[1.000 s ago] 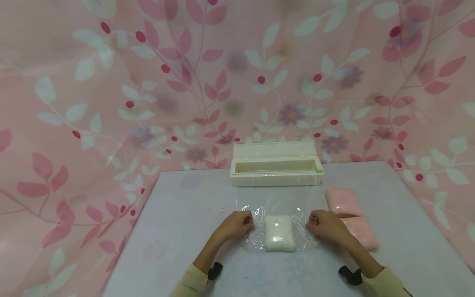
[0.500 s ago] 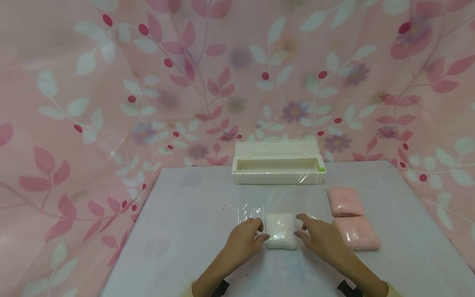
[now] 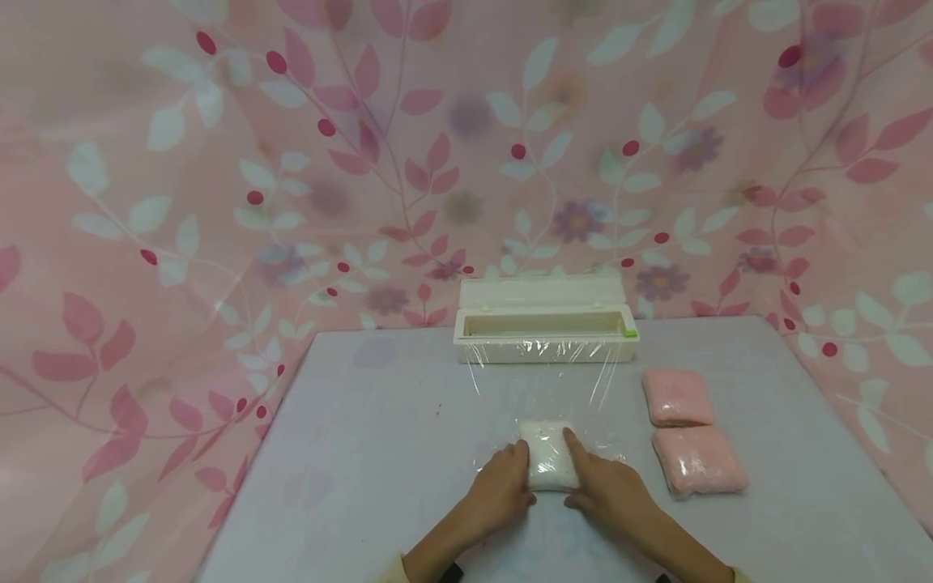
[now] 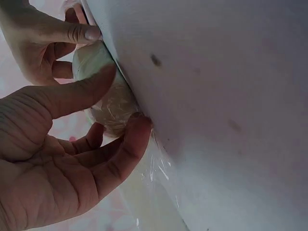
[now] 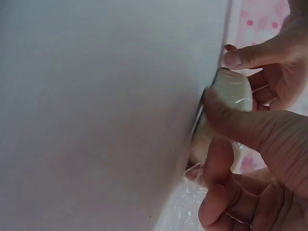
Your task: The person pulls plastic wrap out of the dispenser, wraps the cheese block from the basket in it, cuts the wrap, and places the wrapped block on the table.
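A white, square, pillow-shaped block lies on the table under shiny clear plastic wrap. My left hand grips its left side and my right hand grips its right side. In the left wrist view, the thumb and fingers of my left hand curl about the wrapped block. The right wrist view has my right hand at the block's edge, with the plastic bunched below. The block's underside is hidden.
Behind stands a white plastic wrap dispenser, lid raised, a green piece at its right end. Wrap hangs over its front. Two pink wrapped blocks lie to the right on the pale table. A floral curtain hangs behind.
Both hands leave the plastic wrap's side edges and come inward to the white block, now holding its sides. The wrap at the dispenser's front has become more creased.
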`<state>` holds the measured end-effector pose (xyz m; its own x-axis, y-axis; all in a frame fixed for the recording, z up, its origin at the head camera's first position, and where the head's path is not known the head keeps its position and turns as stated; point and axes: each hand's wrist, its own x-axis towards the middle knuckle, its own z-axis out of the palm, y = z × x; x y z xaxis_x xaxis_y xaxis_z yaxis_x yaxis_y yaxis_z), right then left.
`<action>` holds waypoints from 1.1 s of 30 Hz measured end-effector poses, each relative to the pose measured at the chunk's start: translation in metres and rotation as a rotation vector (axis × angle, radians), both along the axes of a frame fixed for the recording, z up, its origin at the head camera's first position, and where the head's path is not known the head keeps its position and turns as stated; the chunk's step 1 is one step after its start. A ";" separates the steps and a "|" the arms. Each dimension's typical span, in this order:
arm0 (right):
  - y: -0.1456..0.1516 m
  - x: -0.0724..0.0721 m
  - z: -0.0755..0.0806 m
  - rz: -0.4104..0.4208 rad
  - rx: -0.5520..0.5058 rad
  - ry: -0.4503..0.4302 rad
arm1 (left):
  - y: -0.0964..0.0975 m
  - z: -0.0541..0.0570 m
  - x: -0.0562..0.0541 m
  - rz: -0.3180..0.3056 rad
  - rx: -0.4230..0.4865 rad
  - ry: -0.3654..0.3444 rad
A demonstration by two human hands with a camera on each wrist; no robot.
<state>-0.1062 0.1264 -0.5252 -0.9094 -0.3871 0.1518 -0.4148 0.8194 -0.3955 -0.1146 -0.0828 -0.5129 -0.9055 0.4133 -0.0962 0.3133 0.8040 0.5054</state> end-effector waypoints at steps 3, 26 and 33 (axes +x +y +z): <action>0.001 -0.001 0.002 -0.008 -0.021 0.012 | 0.002 0.001 0.000 -0.006 -0.018 0.050; 0.006 -0.121 0.043 -0.138 -0.431 -0.184 | 0.008 0.044 -0.122 0.224 0.195 0.129; 0.002 -0.143 0.027 -0.218 -0.495 -0.163 | 0.014 0.029 -0.147 0.296 0.189 0.203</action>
